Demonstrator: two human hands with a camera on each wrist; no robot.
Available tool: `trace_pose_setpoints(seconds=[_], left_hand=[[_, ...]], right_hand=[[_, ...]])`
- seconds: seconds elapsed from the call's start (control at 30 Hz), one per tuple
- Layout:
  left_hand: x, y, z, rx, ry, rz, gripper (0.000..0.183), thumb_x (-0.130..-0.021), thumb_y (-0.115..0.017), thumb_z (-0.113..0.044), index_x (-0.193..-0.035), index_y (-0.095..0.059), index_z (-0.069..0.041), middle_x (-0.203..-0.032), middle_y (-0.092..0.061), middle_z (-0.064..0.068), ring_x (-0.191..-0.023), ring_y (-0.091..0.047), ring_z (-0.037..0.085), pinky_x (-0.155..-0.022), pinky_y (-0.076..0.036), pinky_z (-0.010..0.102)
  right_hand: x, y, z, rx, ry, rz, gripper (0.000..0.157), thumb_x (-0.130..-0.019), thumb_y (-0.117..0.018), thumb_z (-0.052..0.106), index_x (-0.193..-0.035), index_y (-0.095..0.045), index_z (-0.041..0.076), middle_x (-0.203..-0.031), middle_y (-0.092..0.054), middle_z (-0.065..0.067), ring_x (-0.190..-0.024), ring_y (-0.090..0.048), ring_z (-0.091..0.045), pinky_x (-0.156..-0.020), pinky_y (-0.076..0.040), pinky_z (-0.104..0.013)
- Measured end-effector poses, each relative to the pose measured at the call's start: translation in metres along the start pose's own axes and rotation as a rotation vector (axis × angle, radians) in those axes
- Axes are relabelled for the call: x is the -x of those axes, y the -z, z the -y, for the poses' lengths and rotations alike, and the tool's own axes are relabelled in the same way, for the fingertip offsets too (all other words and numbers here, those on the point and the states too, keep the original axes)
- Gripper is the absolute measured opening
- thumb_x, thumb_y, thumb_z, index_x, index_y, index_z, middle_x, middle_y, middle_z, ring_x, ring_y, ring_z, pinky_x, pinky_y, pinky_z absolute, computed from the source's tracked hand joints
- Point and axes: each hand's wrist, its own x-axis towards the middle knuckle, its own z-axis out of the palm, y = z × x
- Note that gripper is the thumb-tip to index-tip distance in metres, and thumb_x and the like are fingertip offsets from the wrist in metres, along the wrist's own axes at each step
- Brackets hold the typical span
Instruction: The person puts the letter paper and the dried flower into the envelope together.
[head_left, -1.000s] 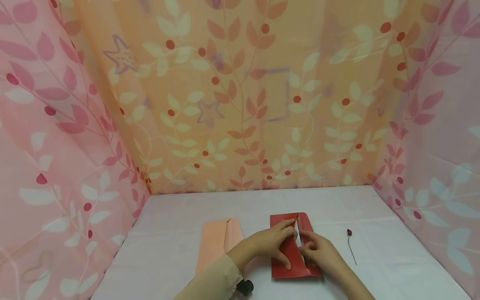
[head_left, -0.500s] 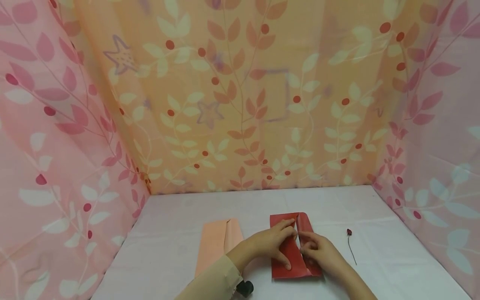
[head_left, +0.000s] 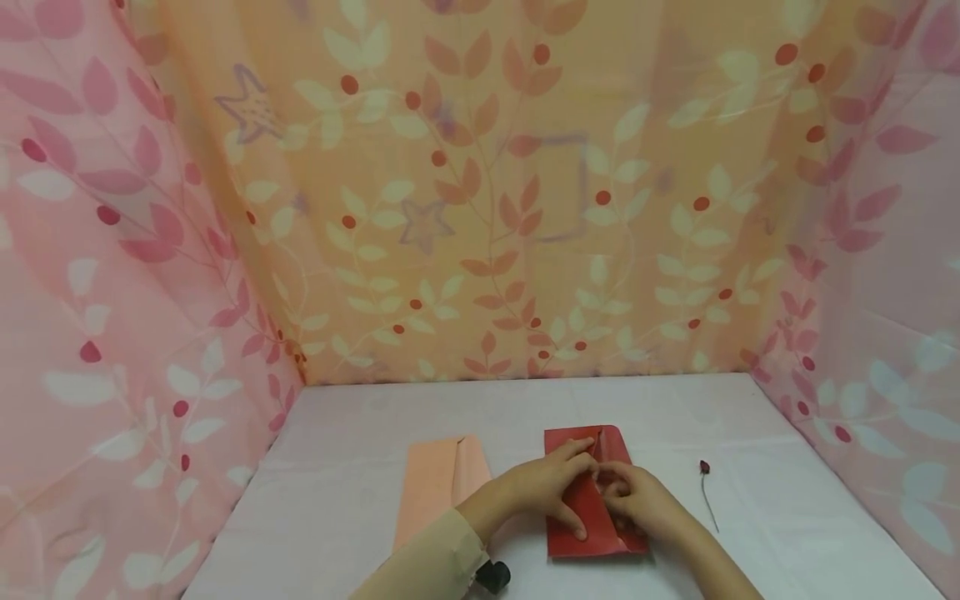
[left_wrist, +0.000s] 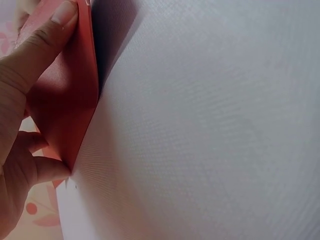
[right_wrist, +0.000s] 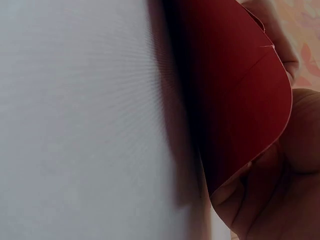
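A red envelope (head_left: pixel 581 510) lies on the white tabletop, its long opening turned to the right in the head view. My left hand (head_left: pixel 551 487) holds its left panel, thumb and fingers spread apart. In the left wrist view the thumb presses the red paper (left_wrist: pixel 70 70), which bows up from the table, while other fingertips touch its edge. My right hand (head_left: pixel 637 500) grips the envelope at its opening with curled fingers; some fingertips are hidden there. The right wrist view has the rounded red flap (right_wrist: pixel 240 95) in front of the palm.
A peach envelope (head_left: pixel 429 487) lies left of the red one, partly beneath the left forearm. To the right lies a small dark red flower on a thin stem (head_left: pixel 707 492). A dark rounded object (head_left: pixel 493 577) shows beside the left sleeve. Patterned curtains (head_left: pixel 480 208) enclose the table.
My right fingers have moved slightly left into the envelope's opening. The white strip seen in that gap earlier no longer shows. The left hand keeps its place; the whole view shifts slightly.
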Motion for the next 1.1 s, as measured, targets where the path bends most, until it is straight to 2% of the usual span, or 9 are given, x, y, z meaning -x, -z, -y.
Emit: trace_pose_setpoints(seconds=[0.17, 0.43, 0.63, 0.97, 1.1], left_hand=[[-0.001, 0.000, -0.001, 0.006, -0.002, 0.004, 0.072, -0.070, -0.087, -0.058, -0.124, -0.046, -0.034, -0.171, -0.017, -0.003, -0.156, -0.023, 0.028, -0.113, -0.044, 0.036], [-0.002, 0.002, -0.001, 0.001, -0.007, 0.003, 0.072, -0.070, -0.087, -0.059, -0.123, -0.046, -0.034, -0.171, -0.017, -0.003, -0.156, -0.023, 0.025, -0.114, -0.043, 0.036], [-0.004, -0.001, 0.001, -0.020, 0.005, 0.010, 0.073, -0.069, -0.086, -0.061, -0.123, -0.046, -0.034, -0.171, -0.017, -0.003, -0.156, -0.023, 0.029, -0.113, -0.044, 0.038], [-0.003, -0.002, 0.000, -0.019, 0.003, 0.009, 0.072, -0.069, -0.087, -0.059, -0.124, -0.047, -0.034, -0.171, -0.018, -0.002, -0.157, -0.022, 0.030, -0.114, -0.043, 0.038], [-0.003, -0.001, 0.000, -0.016, 0.007, 0.012, 0.073, -0.069, -0.087, -0.059, -0.125, -0.046, -0.035, -0.171, -0.017, -0.004, -0.157, -0.022, 0.029, -0.113, -0.044, 0.038]], right_hand=[[-0.002, 0.001, 0.000, -0.024, -0.004, 0.027, 0.056, -0.088, -0.065, 0.002, -0.141, -0.048, -0.003, -0.075, -0.064, -0.006, -0.053, -0.052, -0.012, -0.041, -0.040, -0.024], [-0.004, 0.002, -0.006, -0.047, 0.004, 0.033, 0.055, -0.091, -0.071, 0.010, -0.140, -0.050, -0.001, -0.081, -0.068, -0.007, -0.056, -0.056, -0.013, -0.044, -0.045, -0.028], [-0.007, -0.004, -0.012, -0.081, 0.009, 0.036, 0.057, -0.092, -0.074, 0.018, -0.140, -0.049, -0.002, -0.086, -0.072, -0.009, -0.058, -0.058, -0.013, -0.050, -0.050, -0.028], [-0.005, -0.009, -0.006, -0.132, 0.000, 0.026, 0.058, -0.090, -0.074, 0.010, -0.140, -0.048, -0.005, -0.090, -0.073, -0.009, -0.065, -0.067, -0.018, -0.054, -0.055, -0.032], [-0.002, -0.009, -0.003, -0.128, -0.002, 0.024, 0.057, -0.090, -0.074, 0.010, -0.139, -0.049, -0.004, -0.090, -0.073, -0.010, -0.065, -0.065, -0.019, -0.052, -0.053, -0.031]])
